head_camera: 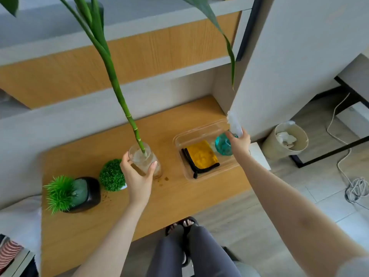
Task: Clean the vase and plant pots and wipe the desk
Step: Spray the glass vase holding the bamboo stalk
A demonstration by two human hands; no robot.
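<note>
Wood-grain desk [83,226], and both hands are busy over it. Left hand [137,176] is wrapped around the glass vase [144,160]: fingers curled on the far-left side of the glass, thumb pressed on the near-right side, so the vase sits right between them. A green stalk [119,84] stands in it and leans up and away past the top edge of the shot. Some brown specks [162,178] sit on the wood just right of the thumb.

Just left of those fingers is a round green plant ball [111,175], nearly touching the hand, and further left a dark pot [89,191] with a spiky green plant [60,193]. Tight on that side.

Right hand [239,143] is pinching a crumpled white tissue [234,124], which sticks up from the fingertips toward the grey wall panel [289,56]. Right under those fingers is a teal spray bottle [222,144] inside a clear plastic tray [191,136], with a yellow cloth [201,154] edged in black lying left of the bottle. The tray's right end sits near the desk's right edge.

Open desk is mostly on the near side of both hands, toward the front edge. A bin [287,140] stands on the floor to the right of the right hand.
</note>
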